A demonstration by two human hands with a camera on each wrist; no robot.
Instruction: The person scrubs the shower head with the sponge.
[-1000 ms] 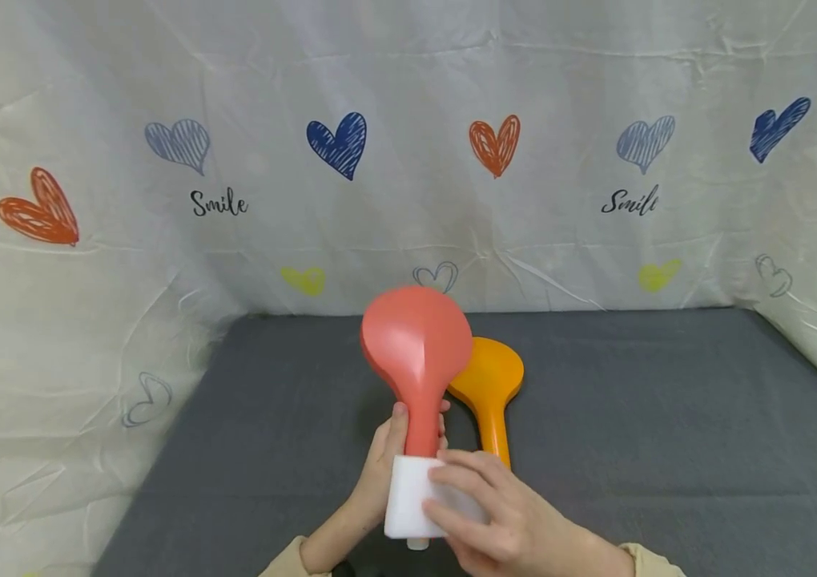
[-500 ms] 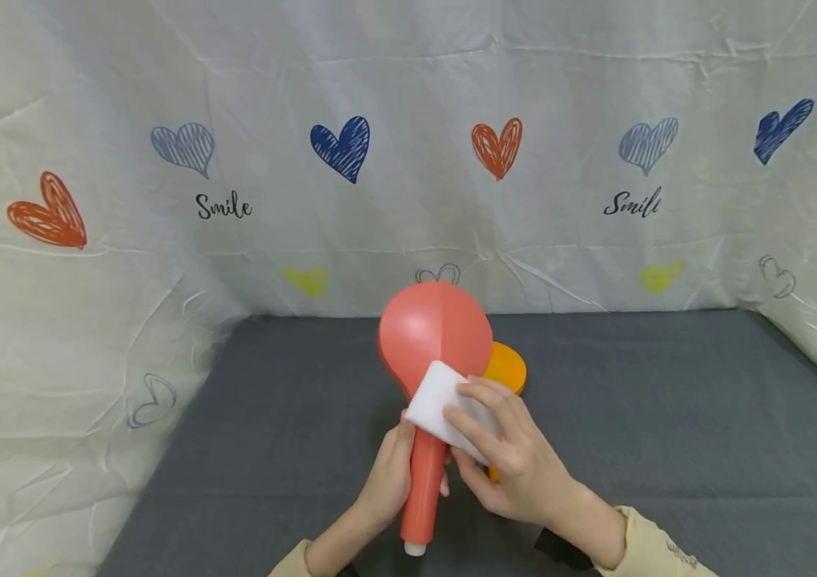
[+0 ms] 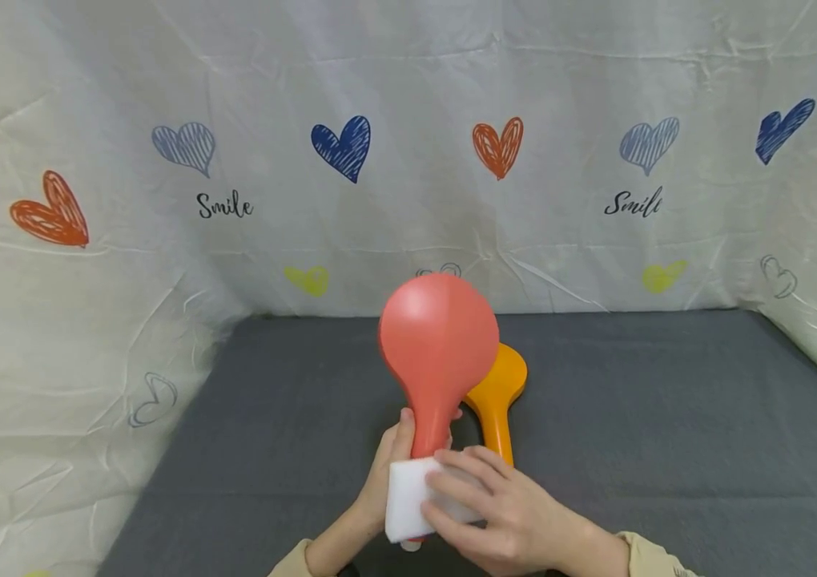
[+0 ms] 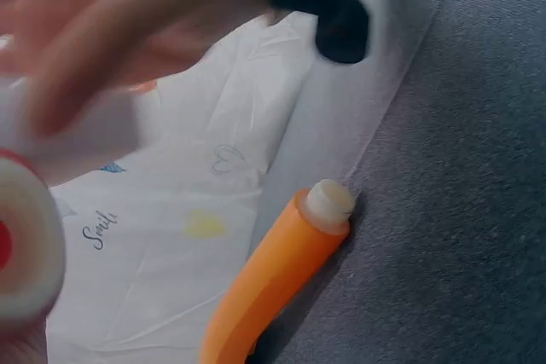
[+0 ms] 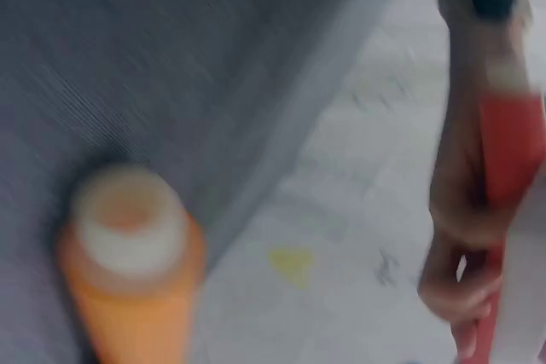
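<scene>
Both hands (image 3: 452, 497) on red shower head (image 3: 439, 340) w/ sponge (image 3: 408, 498)

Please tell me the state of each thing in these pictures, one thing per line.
Red shower head: held upright off the mat, round end up.
White sponge: pressed against the red handle's lower end.
Left hand: grips the red handle.
Right hand: holds the sponge.
Orange shower head: lying flat on the mat, untouched.
Grey mat: spread flat.
</scene>
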